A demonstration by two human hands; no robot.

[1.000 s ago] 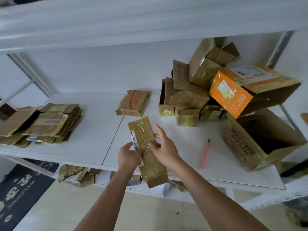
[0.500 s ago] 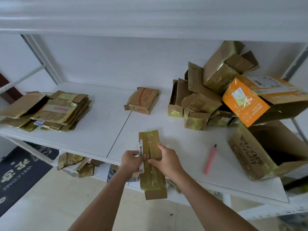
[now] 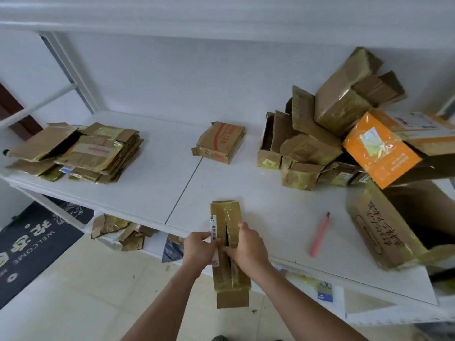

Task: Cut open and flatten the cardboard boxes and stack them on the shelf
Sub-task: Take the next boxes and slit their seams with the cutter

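Over the shelf (image 3: 147,198) edge, head view: I hold a narrow box (image 3: 227,242) lengthwise, far end resting on the shelf. Left hand (image 3: 200,247) pinches the label side, right hand (image 3: 248,247) curls round the other flap, likely spreading the slit. Flat stack (image 3: 81,151) waits far left; cutter (image 3: 320,235) lies just right.

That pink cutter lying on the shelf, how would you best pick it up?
Pinch the pink cutter across its slim middle, coming from above. It lies flat on the shelf, alone, with bare surface on both long sides for fingers, and its dark tip points away.
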